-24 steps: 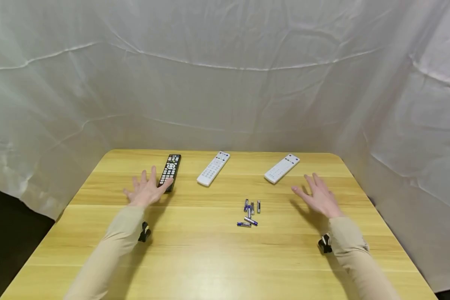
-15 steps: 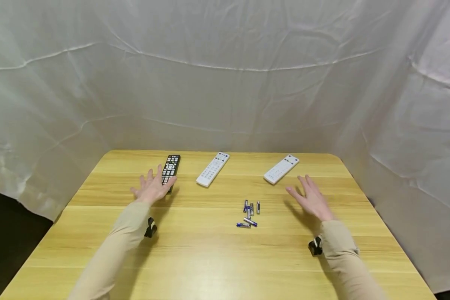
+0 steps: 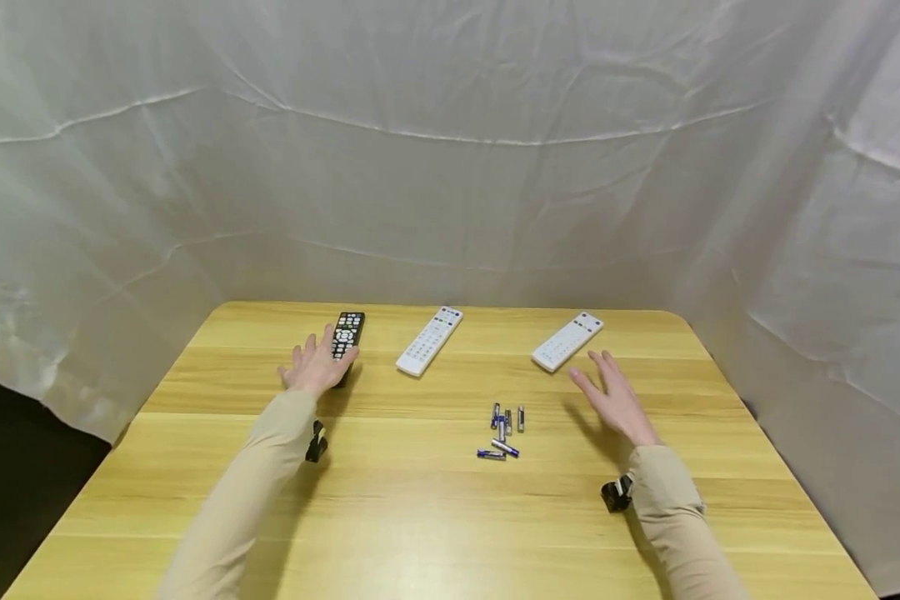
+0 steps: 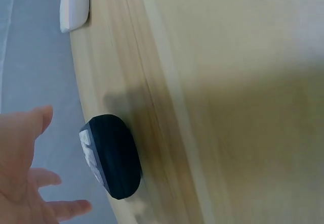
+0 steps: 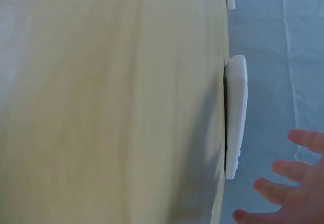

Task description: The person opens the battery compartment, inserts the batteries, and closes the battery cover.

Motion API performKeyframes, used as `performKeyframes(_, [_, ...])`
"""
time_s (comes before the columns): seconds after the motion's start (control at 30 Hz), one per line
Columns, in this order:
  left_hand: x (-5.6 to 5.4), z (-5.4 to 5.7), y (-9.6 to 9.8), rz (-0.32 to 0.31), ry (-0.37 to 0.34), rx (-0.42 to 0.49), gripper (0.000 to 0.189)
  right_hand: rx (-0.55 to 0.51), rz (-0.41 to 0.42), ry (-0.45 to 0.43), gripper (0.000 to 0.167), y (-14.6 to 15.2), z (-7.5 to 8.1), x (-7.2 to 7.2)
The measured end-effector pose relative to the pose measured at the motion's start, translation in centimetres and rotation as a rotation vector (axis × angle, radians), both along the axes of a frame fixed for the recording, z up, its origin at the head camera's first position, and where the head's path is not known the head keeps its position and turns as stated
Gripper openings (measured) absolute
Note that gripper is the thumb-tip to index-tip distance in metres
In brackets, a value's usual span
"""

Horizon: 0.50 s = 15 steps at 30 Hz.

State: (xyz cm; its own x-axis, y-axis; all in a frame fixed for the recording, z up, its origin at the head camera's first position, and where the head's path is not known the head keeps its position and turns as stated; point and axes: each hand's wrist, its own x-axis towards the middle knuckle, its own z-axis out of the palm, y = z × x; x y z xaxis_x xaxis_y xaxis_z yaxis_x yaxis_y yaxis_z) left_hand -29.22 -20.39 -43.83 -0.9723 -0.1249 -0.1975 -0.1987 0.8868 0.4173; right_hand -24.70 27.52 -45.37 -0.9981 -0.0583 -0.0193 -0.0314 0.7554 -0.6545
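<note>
A black remote control (image 3: 348, 331) lies at the table's back left, its lower part covered by my left hand (image 3: 317, 367) in the head view. In the left wrist view, that hand is apart from the black remote (image 4: 115, 155), fingers spread. My right hand (image 3: 619, 406) hovers over the table's right side with extended fingers, holding nothing. Nearest to it is a white remote control (image 3: 567, 342) at the back right, seen edge-on as a white remote (image 5: 236, 115) in the right wrist view. Another white remote control (image 3: 430, 341) lies at the back middle.
Several small blue and silver batteries (image 3: 502, 429) lie loosely grouped right of the table's middle. The wooden table (image 3: 412, 500) has rounded back corners. A pale cloth curtain (image 3: 450, 192) stands behind it and along its sides. Each wrist wears a small black camera (image 3: 317, 442).
My left hand has moved right and slightly forward, over the black remote. The right hand has shifted a little left, toward the white remote. The remotes and batteries stay in place.
</note>
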Motion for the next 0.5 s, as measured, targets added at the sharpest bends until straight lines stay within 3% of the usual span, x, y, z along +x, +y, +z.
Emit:
performKeyframes(0.23, [-1.3,0.0,0.8,0.009,0.035,-0.037,0.080,-0.056,-0.024,0.009,0.082,-0.3,0.3,0.2])
performKeyframes(0.5, [-2.1,-0.5,2.1,0.060,0.094,-0.049,0.078,-0.118,-0.040,0.068,0.074,-1.1,0.2,0.2])
